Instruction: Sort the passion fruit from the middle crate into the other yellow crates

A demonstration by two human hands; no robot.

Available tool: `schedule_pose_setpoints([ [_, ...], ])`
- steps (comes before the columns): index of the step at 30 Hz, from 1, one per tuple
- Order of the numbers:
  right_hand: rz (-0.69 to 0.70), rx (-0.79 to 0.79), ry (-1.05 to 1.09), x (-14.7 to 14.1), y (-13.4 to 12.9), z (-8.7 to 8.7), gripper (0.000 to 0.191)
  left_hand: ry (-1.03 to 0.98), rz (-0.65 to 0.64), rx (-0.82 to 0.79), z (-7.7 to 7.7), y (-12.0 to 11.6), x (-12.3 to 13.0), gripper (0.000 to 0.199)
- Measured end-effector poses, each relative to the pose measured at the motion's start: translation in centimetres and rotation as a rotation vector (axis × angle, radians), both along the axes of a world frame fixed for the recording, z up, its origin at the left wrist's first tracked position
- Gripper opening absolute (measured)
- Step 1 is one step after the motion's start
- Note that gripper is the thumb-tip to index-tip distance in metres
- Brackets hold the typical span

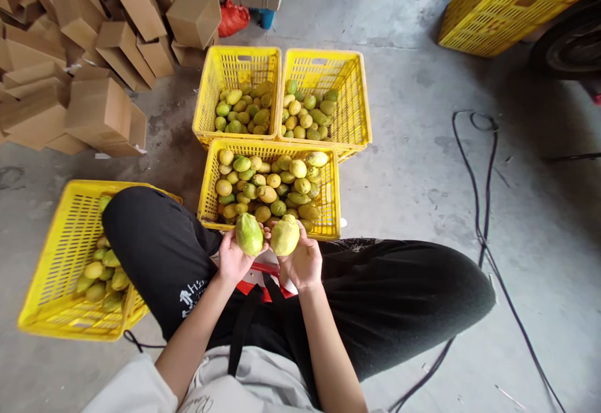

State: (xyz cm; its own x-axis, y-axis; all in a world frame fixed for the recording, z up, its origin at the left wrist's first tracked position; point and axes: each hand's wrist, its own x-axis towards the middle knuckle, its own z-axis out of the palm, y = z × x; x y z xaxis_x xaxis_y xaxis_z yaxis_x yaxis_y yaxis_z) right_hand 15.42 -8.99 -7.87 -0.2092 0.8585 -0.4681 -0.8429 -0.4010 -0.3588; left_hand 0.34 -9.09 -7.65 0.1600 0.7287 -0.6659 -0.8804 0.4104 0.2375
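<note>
Side by side above my lap I hold two fruits that look like lemons. My left hand (233,259) is closed around a green lemon (249,234). A paler yellow-green lemon (285,236) rests in my right hand (304,263), its fingers curled under it. Just beyond them is a yellow plastic crate (334,197) filled with green and yellow lemons (267,194). Behind it two more yellow crates, one on the left (203,100) and one on the right (355,100), hold more of the same fruit.
Left of my knee sits another yellow crate (51,263) partly filled with lemons. Cardboard boxes (101,109) pile up at the upper left. A black cable (486,238) runs over the concrete floor at right. A yellow crate (498,9) and a wheel (573,44) stand at upper right.
</note>
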Motion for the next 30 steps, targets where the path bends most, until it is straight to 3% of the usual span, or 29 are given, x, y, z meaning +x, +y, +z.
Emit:
schedule_pose_setpoints([
  [7, -0.023, 0.022, -0.141, -0.1, -0.6, -0.8, 0.053, 0.021, -0.006, 0.067, -0.2, -0.4, 0.1, 0.026],
  [13, -0.012, 0.07, -0.104, -0.2, -0.4, -0.4, 0.04, 0.013, -0.127, 0.156, -0.2, -0.3, 0.4, 0.027],
  [17, -0.014, 0.002, -0.061, -0.1, -0.2, 0.1, 0.034, -0.028, -0.133, 0.132, 0.0, -0.2, 0.4, 0.036],
  [24, 0.01, -0.052, -0.042, 0.3, 0.0, 0.6, 0.041, -0.044, -0.089, 0.033, 0.1, 0.0, -0.1, 0.046],
  [30, 0.017, 0.102, -0.068, -0.3, -0.5, 0.3, 0.068, -0.035, -0.153, 0.144, 0.1, -0.4, -0.2, 0.033],
])
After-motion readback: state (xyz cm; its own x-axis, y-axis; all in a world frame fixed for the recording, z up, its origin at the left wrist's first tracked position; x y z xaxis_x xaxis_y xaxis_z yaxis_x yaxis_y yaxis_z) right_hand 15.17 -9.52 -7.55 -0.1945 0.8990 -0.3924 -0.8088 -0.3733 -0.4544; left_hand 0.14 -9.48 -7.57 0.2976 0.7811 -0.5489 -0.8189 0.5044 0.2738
